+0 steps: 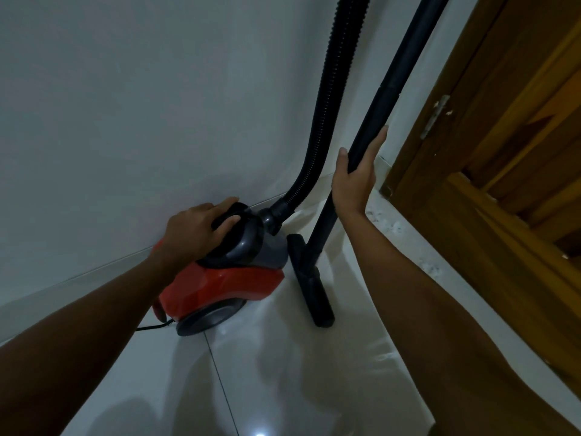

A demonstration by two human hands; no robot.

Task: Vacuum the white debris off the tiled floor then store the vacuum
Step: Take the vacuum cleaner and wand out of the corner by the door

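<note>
Head view: vacuum (226, 278) sits mid-frame against the wall. Left hand (195, 228) grips its handle; right hand (355, 180), fingers straight, steadies the wand (377, 121), which runs steeply toward upper right.

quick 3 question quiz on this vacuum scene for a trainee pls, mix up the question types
1. True or false: the left hand is on the handle on top of the red vacuum body.
2. Which part does the right hand touch? A) the ribbed hose B) the rigid black tube C) the wooden door
3. Fill in: the floor nozzle rests on the tiled ____ beside the vacuum body.

Key
1. True
2. B, with the fingers fairly straight along the tube
3. floor
</note>
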